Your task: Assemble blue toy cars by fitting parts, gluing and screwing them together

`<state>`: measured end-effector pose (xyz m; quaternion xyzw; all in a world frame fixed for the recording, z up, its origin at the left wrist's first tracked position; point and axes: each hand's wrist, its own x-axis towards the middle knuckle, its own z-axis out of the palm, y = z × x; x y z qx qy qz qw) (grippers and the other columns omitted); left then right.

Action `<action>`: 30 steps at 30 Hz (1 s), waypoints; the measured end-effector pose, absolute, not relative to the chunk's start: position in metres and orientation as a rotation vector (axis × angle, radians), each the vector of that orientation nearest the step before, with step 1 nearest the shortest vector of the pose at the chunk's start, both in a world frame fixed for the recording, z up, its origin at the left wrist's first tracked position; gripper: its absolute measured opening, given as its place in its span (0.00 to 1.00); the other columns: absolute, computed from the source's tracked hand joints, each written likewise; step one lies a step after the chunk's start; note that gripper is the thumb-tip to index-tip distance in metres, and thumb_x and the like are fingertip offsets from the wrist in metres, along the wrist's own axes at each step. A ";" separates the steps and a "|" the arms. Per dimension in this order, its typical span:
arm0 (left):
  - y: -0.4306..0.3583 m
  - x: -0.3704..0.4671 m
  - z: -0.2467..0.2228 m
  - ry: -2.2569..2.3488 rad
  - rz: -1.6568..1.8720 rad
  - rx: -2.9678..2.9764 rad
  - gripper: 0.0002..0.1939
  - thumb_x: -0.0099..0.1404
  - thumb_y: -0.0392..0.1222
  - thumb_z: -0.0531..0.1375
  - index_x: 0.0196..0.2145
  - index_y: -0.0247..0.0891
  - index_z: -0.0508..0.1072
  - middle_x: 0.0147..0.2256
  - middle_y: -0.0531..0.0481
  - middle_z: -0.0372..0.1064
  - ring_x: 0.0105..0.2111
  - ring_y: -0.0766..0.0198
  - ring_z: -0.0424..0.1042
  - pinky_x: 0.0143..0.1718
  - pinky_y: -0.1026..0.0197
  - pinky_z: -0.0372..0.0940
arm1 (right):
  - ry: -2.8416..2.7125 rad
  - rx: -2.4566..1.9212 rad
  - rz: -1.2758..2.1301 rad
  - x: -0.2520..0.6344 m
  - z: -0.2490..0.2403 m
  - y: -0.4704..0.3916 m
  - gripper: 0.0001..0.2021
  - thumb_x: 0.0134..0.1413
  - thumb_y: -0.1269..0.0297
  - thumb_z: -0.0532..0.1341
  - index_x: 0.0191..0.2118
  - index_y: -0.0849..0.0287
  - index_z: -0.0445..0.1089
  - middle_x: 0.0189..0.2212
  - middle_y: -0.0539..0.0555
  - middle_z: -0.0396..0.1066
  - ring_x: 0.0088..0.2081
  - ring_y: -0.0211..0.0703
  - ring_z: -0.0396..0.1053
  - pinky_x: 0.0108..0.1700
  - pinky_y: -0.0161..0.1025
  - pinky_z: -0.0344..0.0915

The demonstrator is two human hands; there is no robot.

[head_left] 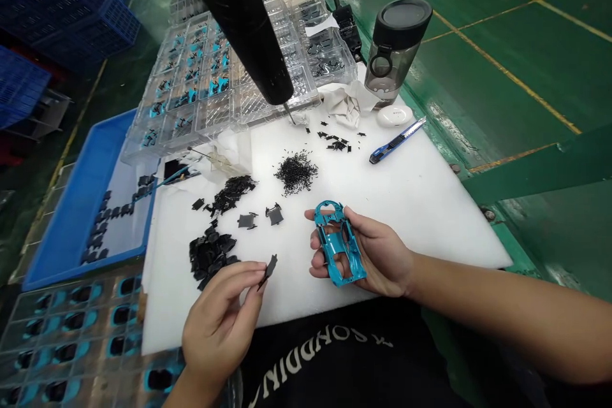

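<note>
Pinched between the fingertips of my left hand (227, 315) is a small dark part (270, 268), held over the front of the white board (396, 204). My right hand (377, 248) holds a turquoise toy car body (337, 242), its open frame facing up, with fingers showing beneath it. Two flat dark parts (274, 215) lie beyond my left hand. Left of them are a heap of black pieces (210, 252) and a pile of small flat black parts (232, 193). Tiny black pins (296, 173) are heaped near the middle.
A black electric screwdriver (248, 32) hangs over the board's back. Behind it stand clear compartment trays (191, 76). A cutter knife (396, 140), white case (394, 116) and bottle (399, 44) sit back right. A blue bin (62, 204) stands left, another parts tray (71, 338) front left.
</note>
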<state>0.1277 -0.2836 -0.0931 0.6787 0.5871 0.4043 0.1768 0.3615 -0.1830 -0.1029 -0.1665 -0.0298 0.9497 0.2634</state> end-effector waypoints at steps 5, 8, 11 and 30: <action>-0.280 0.135 -0.071 1.576 1.158 2.142 0.17 0.59 0.21 0.61 0.43 0.36 0.73 0.41 0.47 0.72 0.41 0.61 0.74 0.41 0.58 0.73 | -0.085 -0.472 2.547 0.361 -0.101 -0.183 0.23 0.70 0.55 0.43 0.55 0.62 0.66 0.38 0.58 0.73 0.39 0.48 0.76 0.52 0.50 0.67; -0.275 0.146 -0.060 1.414 0.956 2.506 0.17 0.61 0.23 0.60 0.47 0.33 0.71 0.44 0.43 0.71 0.46 0.59 0.72 0.48 0.54 0.71 | -0.106 -0.511 2.514 0.359 -0.101 -0.184 0.22 0.70 0.55 0.44 0.56 0.62 0.66 0.40 0.59 0.73 0.42 0.48 0.74 0.54 0.51 0.65; -0.266 0.167 -0.056 1.273 0.821 2.817 0.13 0.66 0.28 0.55 0.47 0.30 0.72 0.42 0.41 0.73 0.45 0.57 0.72 0.47 0.51 0.70 | -0.141 -0.534 2.474 0.358 -0.102 -0.186 0.21 0.70 0.56 0.45 0.57 0.61 0.65 0.41 0.58 0.72 0.44 0.47 0.73 0.55 0.50 0.64; -0.240 0.216 -0.063 1.547 0.504 2.941 0.10 0.65 0.28 0.53 0.36 0.31 0.74 0.33 0.43 0.73 0.33 0.56 0.68 0.30 0.55 0.54 | -0.139 -0.583 2.450 0.358 -0.106 -0.190 0.19 0.66 0.55 0.52 0.56 0.57 0.66 0.42 0.56 0.72 0.45 0.44 0.71 0.55 0.43 0.62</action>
